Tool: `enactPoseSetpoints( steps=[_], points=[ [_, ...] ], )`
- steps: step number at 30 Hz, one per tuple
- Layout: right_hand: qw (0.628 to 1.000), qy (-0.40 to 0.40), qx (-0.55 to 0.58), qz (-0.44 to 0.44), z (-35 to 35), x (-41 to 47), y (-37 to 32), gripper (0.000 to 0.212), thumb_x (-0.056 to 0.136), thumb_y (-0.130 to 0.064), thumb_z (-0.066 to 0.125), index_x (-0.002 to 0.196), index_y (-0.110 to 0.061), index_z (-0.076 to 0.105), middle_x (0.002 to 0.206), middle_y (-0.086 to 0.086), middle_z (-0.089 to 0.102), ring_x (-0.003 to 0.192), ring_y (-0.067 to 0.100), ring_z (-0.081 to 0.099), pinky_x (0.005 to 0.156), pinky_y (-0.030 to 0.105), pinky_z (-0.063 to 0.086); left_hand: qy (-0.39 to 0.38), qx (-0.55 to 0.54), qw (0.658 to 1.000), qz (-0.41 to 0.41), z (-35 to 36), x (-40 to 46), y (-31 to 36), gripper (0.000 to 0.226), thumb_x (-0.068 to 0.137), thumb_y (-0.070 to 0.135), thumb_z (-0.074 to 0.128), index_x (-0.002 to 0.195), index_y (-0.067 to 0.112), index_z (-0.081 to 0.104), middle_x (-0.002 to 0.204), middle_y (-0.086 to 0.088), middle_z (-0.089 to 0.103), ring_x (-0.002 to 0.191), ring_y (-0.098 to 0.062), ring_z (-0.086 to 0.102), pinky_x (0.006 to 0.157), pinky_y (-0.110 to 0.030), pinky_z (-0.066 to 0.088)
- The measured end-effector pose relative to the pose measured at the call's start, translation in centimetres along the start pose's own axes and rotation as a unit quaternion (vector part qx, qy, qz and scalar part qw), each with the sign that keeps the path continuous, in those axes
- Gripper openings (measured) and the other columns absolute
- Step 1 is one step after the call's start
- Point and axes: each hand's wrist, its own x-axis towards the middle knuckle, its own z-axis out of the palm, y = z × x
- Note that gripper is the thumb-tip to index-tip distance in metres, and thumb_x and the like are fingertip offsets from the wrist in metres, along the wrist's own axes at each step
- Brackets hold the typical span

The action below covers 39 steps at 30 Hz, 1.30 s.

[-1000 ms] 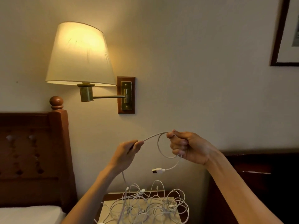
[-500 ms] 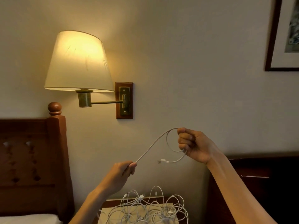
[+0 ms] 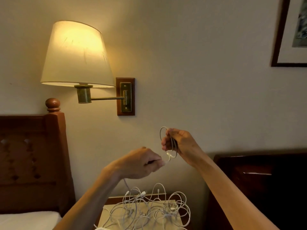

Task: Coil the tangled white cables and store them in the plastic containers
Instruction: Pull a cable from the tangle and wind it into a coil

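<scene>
My right hand (image 3: 179, 145) is raised in front of the wall and holds a small coil of white cable (image 3: 160, 135), its loops running through my curled fingers. Just below and to the left, my left hand (image 3: 141, 163) pinches the same cable near its end; a white plug (image 3: 169, 154) shows between the two hands. From under my left hand the cable drops to a tangled heap of white cables (image 3: 149, 209) on the nightstand (image 3: 113, 200). No plastic container is in view.
A lit wall lamp (image 3: 74, 55) on a brass arm hangs upper left. A wooden headboard (image 3: 33, 155) and white bedding (image 3: 28, 219) stand at left, dark wooden furniture (image 3: 265, 180) at right. A framed picture (image 3: 292, 30) hangs top right.
My left hand has come up and rightward to meet my right hand, adding another loop to the coil. The slack between the hands is gone and the coil looks tighter.
</scene>
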Motion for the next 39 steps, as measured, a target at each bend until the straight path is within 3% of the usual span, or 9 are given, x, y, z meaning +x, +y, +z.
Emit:
enactPoseSetpoints(
  steps=[5, 8, 16, 20, 23, 26, 34, 37, 39],
  points=[
    [0.994, -0.028, -0.107, -0.015, 0.6, -0.5, 0.2, 0.032, 0.104, -0.025, 0.038, 0.091, -0.004, 0.059, 0.062, 0.001, 0.063, 0.057, 0.014, 0.060, 0.061, 0.024, 0.050, 0.087, 0.016, 0.995, 0.053, -1.6, 0.9, 1.1, 0.028, 0.100, 0.025, 0.049, 0.073, 0.033, 0.055, 0.056, 0.014, 0.047, 0.048, -0.013, 0.046, 0.050, -0.019, 0.034],
    [0.991, -0.047, -0.119, -0.025, 0.6, -0.7, 0.4, 0.036, 0.105, -0.027, 0.036, 0.087, -0.006, 0.060, 0.060, 0.007, 0.059, 0.054, 0.019, 0.055, 0.061, 0.029, 0.048, 0.186, 0.059, 0.978, 0.074, -2.0, 1.0, 0.7, 0.027, 0.100, 0.025, 0.049, 0.077, 0.041, 0.048, 0.053, 0.023, 0.043, 0.047, -0.007, 0.047, 0.049, -0.012, 0.031],
    [0.994, -0.078, -0.081, 0.015, 0.6, -1.3, 0.9, 0.039, 0.106, -0.024, 0.030, 0.088, -0.009, 0.061, 0.054, 0.004, 0.052, 0.049, 0.014, 0.046, 0.056, 0.026, 0.043, 0.329, 0.112, 0.936, 0.050, -0.6, 1.7, -1.4, 0.029, 0.101, 0.038, 0.040, 0.084, 0.021, 0.057, 0.059, 0.013, 0.051, 0.050, -0.005, 0.051, 0.051, -0.011, 0.036],
    [0.993, -0.092, 0.021, 0.073, 0.1, -1.3, -0.4, 0.035, 0.106, -0.022, 0.027, 0.085, -0.009, 0.052, 0.055, 0.002, 0.044, 0.050, 0.013, 0.035, 0.053, 0.024, 0.035, 0.356, 0.038, 0.934, 0.024, 0.0, 2.5, -2.4, 0.034, 0.100, 0.043, 0.041, 0.084, 0.018, 0.058, 0.064, 0.012, 0.055, 0.055, -0.007, 0.054, 0.052, -0.014, 0.040],
    [0.986, -0.082, 0.094, 0.113, -0.6, -0.9, -1.7, 0.034, 0.106, -0.023, 0.027, 0.082, -0.011, 0.048, 0.051, -0.003, 0.031, 0.047, 0.010, 0.024, 0.047, 0.022, 0.025, 0.359, -0.051, 0.932, 0.007, 0.7, 3.3, -3.3, 0.031, 0.099, 0.034, 0.047, 0.078, 0.013, 0.057, 0.061, 0.009, 0.052, 0.053, -0.011, 0.049, 0.050, -0.020, 0.037],
    [0.971, -0.087, 0.189, 0.114, -2.0, -0.6, -3.3, 0.028, 0.102, -0.023, 0.034, 0.082, -0.011, 0.049, 0.049, -0.007, 0.023, 0.045, 0.008, 0.019, 0.048, 0.022, 0.017, 0.364, -0.111, 0.925, -0.022, 2.2, 3.2, -4.9, 0.030, 0.100, 0.030, 0.043, 0.071, 0.026, 0.050, 0.059, 0.015, 0.046, 0.053, -0.008, 0.041, 0.052, -0.024, 0.033],
    [0.954, -0.114, 0.263, 0.089, -5.3, 0.1, -6.7, 0.024, 0.100, -0.023, 0.039, 0.081, -0.014, 0.050, 0.050, -0.008, 0.036, 0.044, 0.006, 0.032, 0.047, 0.018, 0.033, 0.349, -0.154, 0.917, -0.113, 5.6, 2.5, -8.4, 0.034, 0.099, 0.033, 0.039, 0.068, 0.031, 0.050, 0.060, 0.017, 0.048, 0.057, -0.003, 0.040, 0.056, -0.028, 0.032],
    [0.979, -0.034, 0.195, 0.055, -5.4, 0.9, -6.9, 0.027, 0.104, -0.024, 0.035, 0.082, -0.015, 0.048, 0.053, -0.007, 0.035, 0.046, 0.007, 0.031, 0.048, 0.019, 0.036, 0.277, -0.107, 0.935, -0.193, 5.1, 2.9, -7.4, 0.045, 0.095, 0.048, 0.032, 0.062, 0.022, 0.048, 0.054, 0.011, 0.045, 0.050, -0.003, 0.039, 0.055, -0.029, 0.032],
    [0.991, 0.005, 0.135, 0.024, -4.6, 1.2, -6.7, 0.029, 0.105, -0.024, 0.034, 0.083, -0.013, 0.049, 0.057, -0.004, 0.038, 0.049, 0.008, 0.033, 0.051, 0.020, 0.036, 0.174, -0.051, 0.958, -0.224, 3.9, 3.3, -5.5, 0.054, 0.097, 0.052, 0.031, 0.059, 0.017, 0.045, 0.052, 0.008, 0.043, 0.045, -0.006, 0.035, 0.054, -0.031, 0.031]
  ],
)
